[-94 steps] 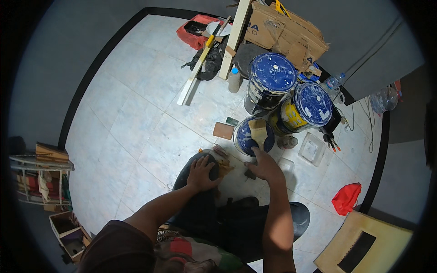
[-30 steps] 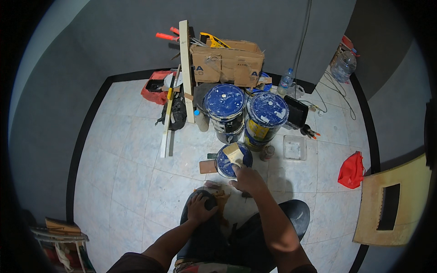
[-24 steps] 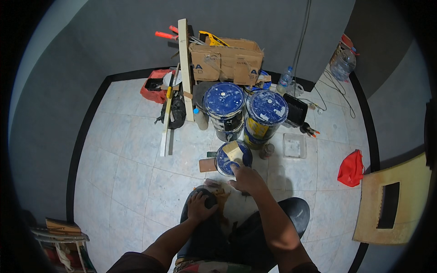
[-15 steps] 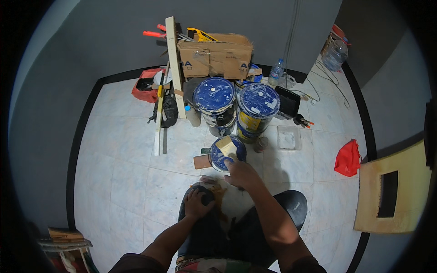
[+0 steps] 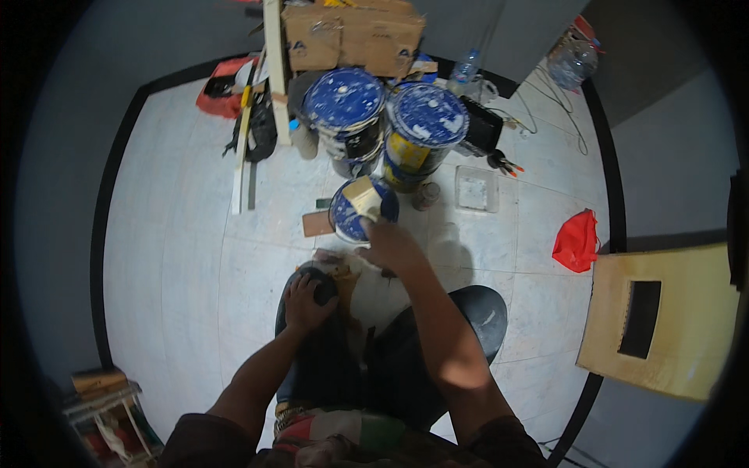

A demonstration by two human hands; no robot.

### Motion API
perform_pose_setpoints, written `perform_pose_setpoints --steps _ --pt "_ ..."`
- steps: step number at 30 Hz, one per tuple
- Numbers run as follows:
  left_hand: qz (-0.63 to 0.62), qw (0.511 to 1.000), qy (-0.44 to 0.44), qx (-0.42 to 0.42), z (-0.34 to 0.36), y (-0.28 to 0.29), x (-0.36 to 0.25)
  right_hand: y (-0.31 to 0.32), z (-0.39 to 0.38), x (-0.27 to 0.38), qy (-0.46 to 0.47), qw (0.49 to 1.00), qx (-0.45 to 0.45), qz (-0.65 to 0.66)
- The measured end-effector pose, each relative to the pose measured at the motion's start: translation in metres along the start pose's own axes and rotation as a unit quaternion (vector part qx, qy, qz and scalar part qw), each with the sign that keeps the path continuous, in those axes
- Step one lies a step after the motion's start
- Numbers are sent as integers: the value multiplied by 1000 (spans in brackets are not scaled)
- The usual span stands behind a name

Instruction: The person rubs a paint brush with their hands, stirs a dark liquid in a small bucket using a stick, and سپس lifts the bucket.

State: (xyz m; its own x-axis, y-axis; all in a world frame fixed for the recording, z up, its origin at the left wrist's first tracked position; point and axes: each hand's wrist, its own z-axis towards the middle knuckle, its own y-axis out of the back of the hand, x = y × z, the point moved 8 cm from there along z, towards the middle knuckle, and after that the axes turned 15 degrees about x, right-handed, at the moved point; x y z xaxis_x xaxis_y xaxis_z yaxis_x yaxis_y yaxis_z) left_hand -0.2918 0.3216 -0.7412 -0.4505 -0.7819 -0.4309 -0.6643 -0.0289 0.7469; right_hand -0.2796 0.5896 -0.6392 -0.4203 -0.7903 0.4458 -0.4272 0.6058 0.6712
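My right hand reaches over the small blue-lidded bucket in front of me, somewhat blurred. Its forefinger and thumb are apart; the other fingers are hidden. Just beyond the forefinger, a cream-coloured flat blade, like a putty spreader, lies on the lid. Whether the finger touches its lower end is hard to tell. My left hand rests open on my left knee, fingers spread and holding nothing. A brown flat block and a small green piece lie left of the bucket.
Two taller blue-lidded bucket stacks stand behind, before a cardboard box. A clear plastic tub and small jar sit to the right. Farther right are a red bag and a yellowish panel.
The whole view has shifted, so the scene sits higher and farther left. My right hand has drawn slightly back from the lid's middle. The cream blade and my left hand keep their places.
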Motion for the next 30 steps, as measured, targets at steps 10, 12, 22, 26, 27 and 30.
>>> perform_pose_setpoints --steps 10,12,22,26,27,30 --pt "-8 1000 20 -5 -6 2 11 -31 29 -52 -187 981 -45 22" --pt "-11 1000 15 -7 -3 1 6 -51 46 -81 -177 982 -45 53" --pt "-10 999 42 15 -7 3 10 -59 66 -73 -109 988 -86 73" --pt "-7 999 32 5 -6 1 7 -84 76 -93 -94 987 -70 109" --pt "-10 1000 20 6 -1 1 -1 -89 82 -110 -92 984 -90 120" --pt "-2 999 33 19 -4 1 5 -88 88 -85 -57 944 -29 322"
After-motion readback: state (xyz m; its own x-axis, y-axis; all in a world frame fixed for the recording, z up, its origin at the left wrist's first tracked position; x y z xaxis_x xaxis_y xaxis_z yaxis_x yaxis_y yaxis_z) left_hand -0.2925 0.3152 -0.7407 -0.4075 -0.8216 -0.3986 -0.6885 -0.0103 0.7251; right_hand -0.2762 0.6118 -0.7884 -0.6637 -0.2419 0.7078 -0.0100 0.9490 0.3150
